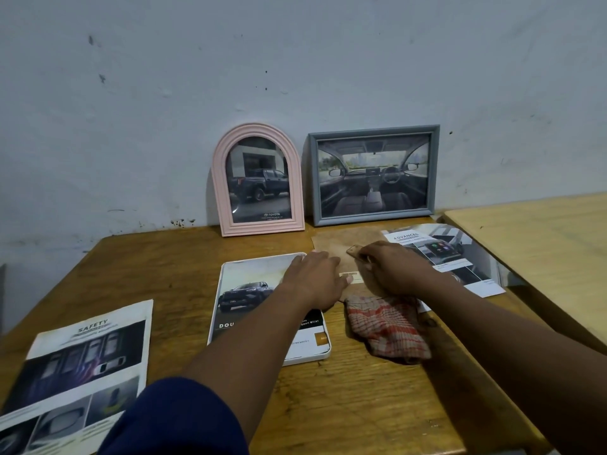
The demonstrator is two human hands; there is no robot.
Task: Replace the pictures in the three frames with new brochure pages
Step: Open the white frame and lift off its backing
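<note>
A pink arched frame (pixel 220 192) with a pickup-truck picture and a grey rectangular frame (pixel 374 129) with a car-interior picture stand against the wall. A white frame (pixel 308 357) lies flat on the table with a truck brochure page (pixel 249 290) on it. To its right lies a brown backing board (pixel 335 244). My left hand (pixel 315 277) rests flat, fingers straight, across the white frame's top corner and the board. My right hand (pixel 391 267) is on the board, its fingertips pinching a small tab (pixel 354 249) that sticks up from it.
A "Safety" brochure page (pixel 85 356) lies at the table's front left. An "Advanced" page (pixel 460 257) lies at the back right, partly under my right arm. A red checked cloth (pixel 391 326) sits crumpled below the board. A second, lighter table (pixel 542 241) adjoins on the right.
</note>
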